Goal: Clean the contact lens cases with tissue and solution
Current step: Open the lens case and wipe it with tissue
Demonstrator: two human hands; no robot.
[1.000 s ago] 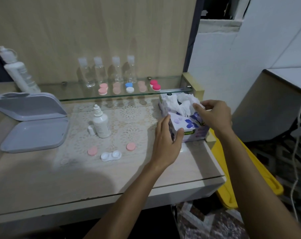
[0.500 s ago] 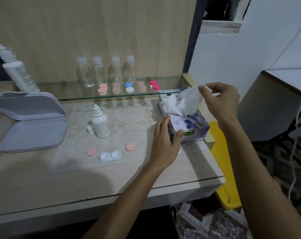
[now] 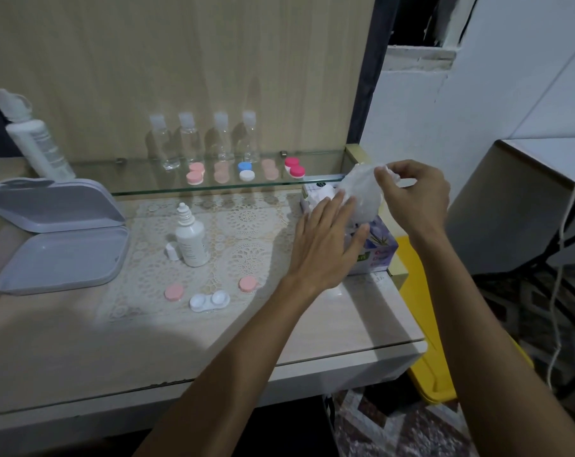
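Right hand (image 3: 414, 199), right of centre: fingers curled, pinching white tissue (image 3: 362, 192) drawn up above tissue box (image 3: 378, 249). Left hand (image 3: 325, 245): fingers straight, spread flat against box top. Open white lens case (image 3: 209, 301) lower centre on lace mat (image 3: 246, 232), between two pink caps (image 3: 174, 292). Uncapped solution bottle (image 3: 191, 240) upright behind.

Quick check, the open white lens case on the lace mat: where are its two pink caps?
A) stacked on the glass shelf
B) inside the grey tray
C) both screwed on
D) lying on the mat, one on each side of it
D: the white lens case sits open, with one pink cap to its left and the other pink cap to its right on the lace mat.
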